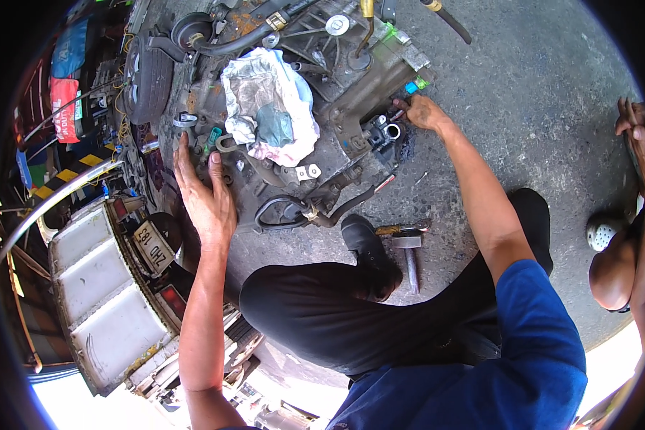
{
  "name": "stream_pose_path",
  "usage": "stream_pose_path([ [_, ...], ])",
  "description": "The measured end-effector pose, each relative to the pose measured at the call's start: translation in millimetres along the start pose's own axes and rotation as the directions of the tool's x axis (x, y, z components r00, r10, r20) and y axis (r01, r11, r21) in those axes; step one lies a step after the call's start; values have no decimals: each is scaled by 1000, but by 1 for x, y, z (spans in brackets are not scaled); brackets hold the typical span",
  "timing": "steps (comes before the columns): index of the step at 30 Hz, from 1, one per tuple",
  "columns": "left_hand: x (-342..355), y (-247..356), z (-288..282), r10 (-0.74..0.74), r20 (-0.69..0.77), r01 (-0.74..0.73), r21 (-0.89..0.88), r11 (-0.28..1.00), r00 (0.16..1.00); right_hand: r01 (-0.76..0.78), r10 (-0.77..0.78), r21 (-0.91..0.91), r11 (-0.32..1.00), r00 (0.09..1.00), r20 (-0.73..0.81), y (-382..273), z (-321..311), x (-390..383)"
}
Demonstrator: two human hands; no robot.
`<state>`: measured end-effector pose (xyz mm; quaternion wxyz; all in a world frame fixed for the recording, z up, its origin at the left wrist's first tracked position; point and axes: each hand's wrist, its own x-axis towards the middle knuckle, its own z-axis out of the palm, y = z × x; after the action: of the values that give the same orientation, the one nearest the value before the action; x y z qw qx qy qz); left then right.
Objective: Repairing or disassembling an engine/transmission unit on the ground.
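Observation:
A large greasy engine and gearbox assembly lies on the ground in front of me. My left hand is open at its left side, fingers stretched out over the metal, close to a green connector. At the right side, my right hand has its fingers closed, pinching something small and dark beside a round metal pipe opening. What exactly they hold is hidden. A bright blue plastic piece sits just above that hand. Between my hands, a crumpled, stained white cloth rests on the assembly.
A hammer and a tool with a brownish handle lie by my shoe. A black hose sticks out nearby. Another person's hands and a white clog appear far right. A white truck stands left.

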<state>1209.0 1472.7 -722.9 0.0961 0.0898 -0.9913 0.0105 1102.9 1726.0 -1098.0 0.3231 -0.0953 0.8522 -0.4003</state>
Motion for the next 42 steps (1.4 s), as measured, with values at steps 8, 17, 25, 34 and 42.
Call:
stream_pose_path([
  [8, -1, -1, 0, -27, 41, 30, -67, 997, 999, 44, -43, 25, 999, 997, -63, 11, 10, 3],
  [17, 0, 0, -1, -13, 33, 15, -69, 997, 999, 49, -50, 12, 999, 998, 28, -4, -8, -7],
  [25, -1, 0, 0, -3, 29, 4, -37, 999, 1000, -70, 74, -135, 988, 997, 22, -7, -7, -10],
  [34, -1, 0, 1, 2, -5, -2, -24, 1000, 1000, -47, 48, -92, 995, 999, 12, -4, -7, -9],
  [42, 0, -3, 2, 22, 4, -22, -13, 1000, 1000, 42, -34, -136, 990, 998, 60, -3, -8, -4],
])
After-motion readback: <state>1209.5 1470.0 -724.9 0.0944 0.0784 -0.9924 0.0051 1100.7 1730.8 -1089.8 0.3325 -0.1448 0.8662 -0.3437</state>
